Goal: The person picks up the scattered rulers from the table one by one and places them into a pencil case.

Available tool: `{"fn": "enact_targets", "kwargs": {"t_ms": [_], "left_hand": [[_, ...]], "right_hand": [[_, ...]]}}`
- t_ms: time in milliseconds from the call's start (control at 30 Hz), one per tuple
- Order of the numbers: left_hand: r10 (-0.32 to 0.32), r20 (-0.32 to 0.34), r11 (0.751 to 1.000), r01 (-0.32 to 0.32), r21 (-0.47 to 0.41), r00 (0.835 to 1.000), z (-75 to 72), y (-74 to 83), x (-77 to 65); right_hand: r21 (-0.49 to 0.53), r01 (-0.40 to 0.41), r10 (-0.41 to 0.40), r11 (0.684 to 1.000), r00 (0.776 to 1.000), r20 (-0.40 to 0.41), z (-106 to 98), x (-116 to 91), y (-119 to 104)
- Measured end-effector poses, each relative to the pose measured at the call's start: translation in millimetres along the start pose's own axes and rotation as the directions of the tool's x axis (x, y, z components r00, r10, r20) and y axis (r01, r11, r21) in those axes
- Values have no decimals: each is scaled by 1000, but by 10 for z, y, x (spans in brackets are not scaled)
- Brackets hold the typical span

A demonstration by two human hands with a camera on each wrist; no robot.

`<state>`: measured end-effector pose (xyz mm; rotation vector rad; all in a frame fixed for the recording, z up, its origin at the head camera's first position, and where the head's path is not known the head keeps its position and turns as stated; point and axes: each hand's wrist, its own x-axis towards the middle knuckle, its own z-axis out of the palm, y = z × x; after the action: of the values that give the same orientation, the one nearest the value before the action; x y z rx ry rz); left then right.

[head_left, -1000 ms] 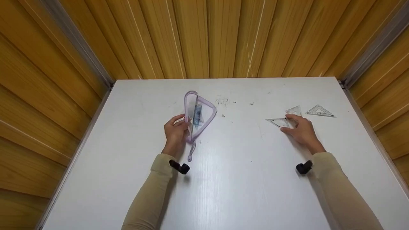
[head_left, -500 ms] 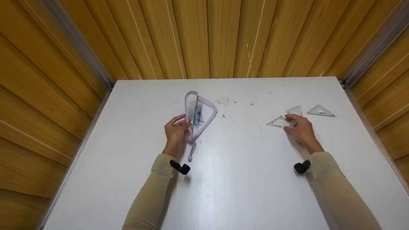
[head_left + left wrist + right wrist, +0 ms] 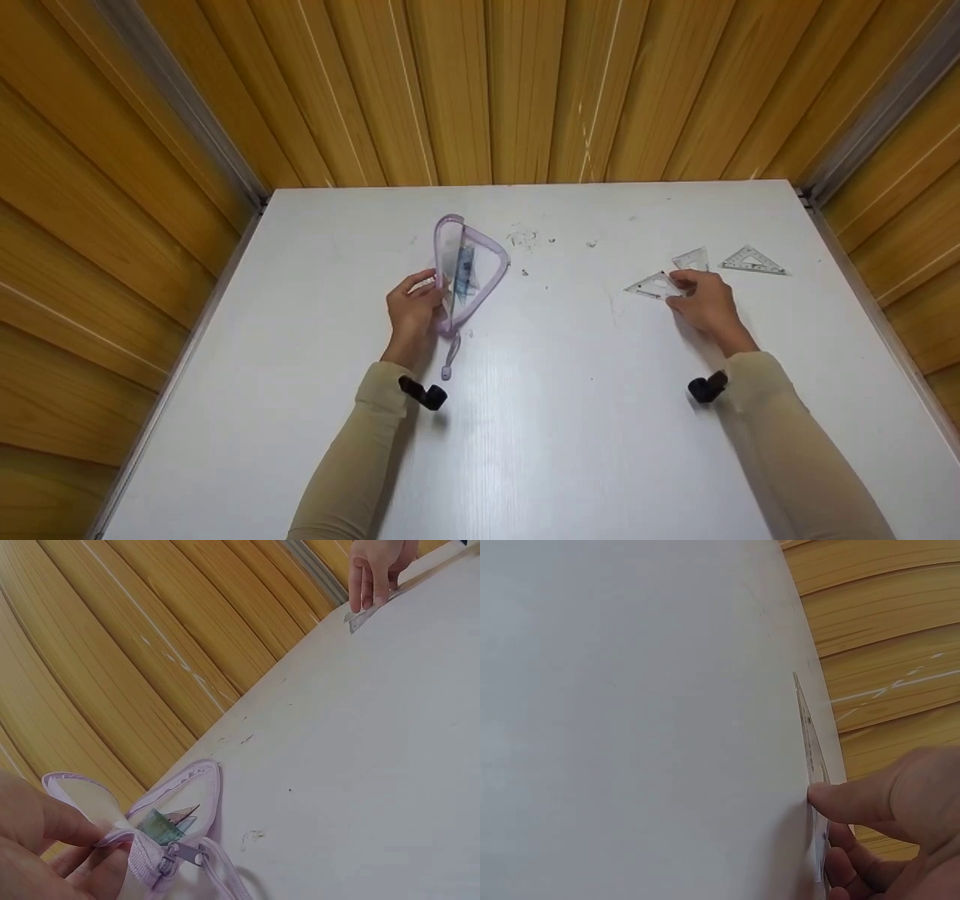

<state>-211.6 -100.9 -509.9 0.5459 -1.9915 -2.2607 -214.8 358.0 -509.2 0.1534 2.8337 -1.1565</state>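
My left hand [image 3: 414, 306] pinches the near side of a clear zip pouch [image 3: 491, 259] with lilac edging, its mouth spread apart. Inside lies a bluish item [image 3: 464, 270] beside other small pieces. From the pouch's lower end hangs a lilac zip pull loop [image 3: 453, 352]. On the right, my right hand [image 3: 705, 304] holds a clear set square [image 3: 646, 286] between thumb and fingers, low over the table; in the right wrist view the thumb [image 3: 847, 799] lies on its face. A second set square [image 3: 691, 259] sits just behind that hand, and a third set square [image 3: 752, 259] farther right.
Both things rest on a white table [image 3: 525, 435] backed by a wood-panelled wall [image 3: 517, 90]. Small dark marks [image 3: 523, 238] dot the tabletop between the hands. Similar panels stand at the left and right sides.
The set square in my right hand has turned, its upper corner now raised toward the back, and the right hand has shifted slightly. The left hand and pouch stay almost still.
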Motion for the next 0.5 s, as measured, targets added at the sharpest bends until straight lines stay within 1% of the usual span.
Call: {"fn": "enact_targets", "kwargs": {"t_ms": [167,367,500], "left_hand": [[-4,-6,1000,4,12,1000,11,5,-10],[8,-3,1000,-8,-25,1000,11,-7,-5],[16,-5,1000,-16,-14,1000,10,-5,7]], "right_hand": [[-6,-14,15,1000,1000,12,-21,8,-2],[-13,10,-10,1000,1000,5,-41,11,-20],[-20,13,-13,1000,1000,-5,-46,18,-35]]}}
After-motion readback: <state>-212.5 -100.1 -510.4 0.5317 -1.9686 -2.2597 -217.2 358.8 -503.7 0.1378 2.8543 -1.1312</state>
